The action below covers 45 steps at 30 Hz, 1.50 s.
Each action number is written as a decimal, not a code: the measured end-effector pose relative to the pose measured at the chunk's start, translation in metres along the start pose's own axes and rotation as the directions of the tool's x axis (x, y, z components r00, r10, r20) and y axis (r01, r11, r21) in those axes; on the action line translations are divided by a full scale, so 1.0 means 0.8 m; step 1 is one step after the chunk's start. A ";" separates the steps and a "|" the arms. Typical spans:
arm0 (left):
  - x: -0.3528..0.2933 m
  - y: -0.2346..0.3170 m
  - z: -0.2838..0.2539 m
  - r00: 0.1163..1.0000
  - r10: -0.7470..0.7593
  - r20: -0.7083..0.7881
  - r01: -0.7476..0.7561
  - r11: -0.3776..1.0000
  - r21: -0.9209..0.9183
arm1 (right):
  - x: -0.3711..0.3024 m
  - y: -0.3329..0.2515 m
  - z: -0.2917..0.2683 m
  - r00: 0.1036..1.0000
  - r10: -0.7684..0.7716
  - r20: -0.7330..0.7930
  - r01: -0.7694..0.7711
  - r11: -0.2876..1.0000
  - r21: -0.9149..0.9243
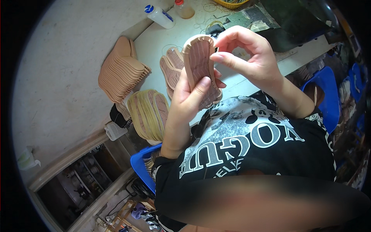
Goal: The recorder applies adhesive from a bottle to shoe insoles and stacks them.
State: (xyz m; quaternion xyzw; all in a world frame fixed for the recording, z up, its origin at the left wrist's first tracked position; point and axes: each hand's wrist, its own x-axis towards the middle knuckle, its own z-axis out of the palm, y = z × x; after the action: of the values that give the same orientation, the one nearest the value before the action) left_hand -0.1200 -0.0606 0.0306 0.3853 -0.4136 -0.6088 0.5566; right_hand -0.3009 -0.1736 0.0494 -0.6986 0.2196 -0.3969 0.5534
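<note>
My left hand is closed around the lower part of a long pinkish-brown insole, thumb on its front face. Pale wavy lines run along that face, and its tan rim is folded in small pleats at the rounded top. At the upper right edge of the insole is my right hand. Its thumb and forefinger are curved toward the rim, with a gap between their tips. Whether both tips touch the rim I cannot tell. Behind my left hand, several similar insoles lie on the white tabletop.
Left of the table stand a stack of tan curved pieces and a bundle of yellow-edged insoles. Beyond are a white bottle, a red-capped bottle and a dark green machine. Blue bins stand at the right.
</note>
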 end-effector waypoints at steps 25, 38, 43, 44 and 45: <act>-0.028 0.030 0.024 0.928 0.366 0.067 -0.290 0.597 0.748 | -0.020 -0.020 0.004 0.754 0.338 0.563 -0.649 0.259 0.715; -0.031 0.007 0.027 0.893 0.438 0.101 -0.427 0.757 0.495 | -0.042 -0.012 0.037 0.999 -0.042 0.017 0.021 0.754 0.657; -0.025 0.005 0.024 0.917 0.392 0.076 -0.360 0.731 0.580 | -0.041 -0.007 0.050 0.969 0.175 0.173 -0.237 0.472 0.849; -0.025 0.006 0.024 0.911 0.402 0.094 -0.381 0.731 0.566 | -0.039 -0.008 0.047 0.963 0.175 0.206 -0.266 0.464 0.845; -0.023 0.007 0.025 0.905 0.411 0.110 -0.400 0.732 0.552 | -0.038 -0.012 0.042 0.958 0.161 0.237 -0.285 0.446 0.848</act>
State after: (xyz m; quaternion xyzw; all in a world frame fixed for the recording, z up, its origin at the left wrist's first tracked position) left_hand -0.1347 -0.0410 0.0433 0.4382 -0.6427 -0.3195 0.5411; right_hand -0.2935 -0.1279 0.0463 -0.3059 0.0425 -0.3334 0.8908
